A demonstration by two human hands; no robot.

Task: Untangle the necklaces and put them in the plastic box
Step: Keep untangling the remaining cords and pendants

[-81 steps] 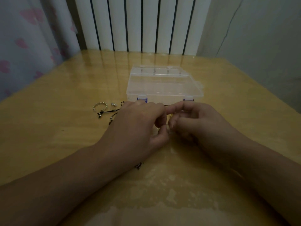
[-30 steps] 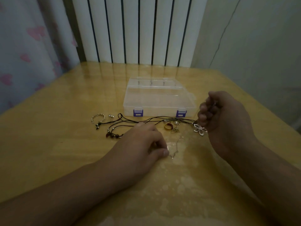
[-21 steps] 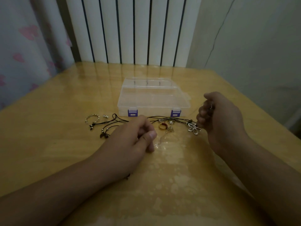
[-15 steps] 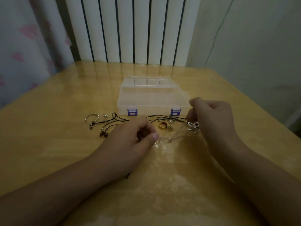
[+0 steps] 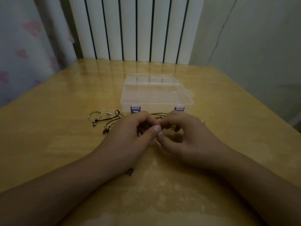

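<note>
Where the glossy yellow-wood table (image 5: 48, 144) shows at far left, a small beaded silver ring (image 5: 95, 114) lies w/ thin black cord necklaces (image 5: 109, 119) trailing right, cords running roughly left-right under both hands. Left hand (image 5: 130, 137) has fingers curled, thumb tip meeting right hand (image 5: 184, 137), also curled; both seem to pinch something fine btwn fingertips, too small to identify. Clear plastic box (image 5: 156, 95), rectangular, purple clasps, lid closed, sits just behind hands, long axis left-right.

Both hands (image 5: 160, 132) meet fingertip-to-fingertip before the closed plastic box (image 5: 155, 95).
</note>
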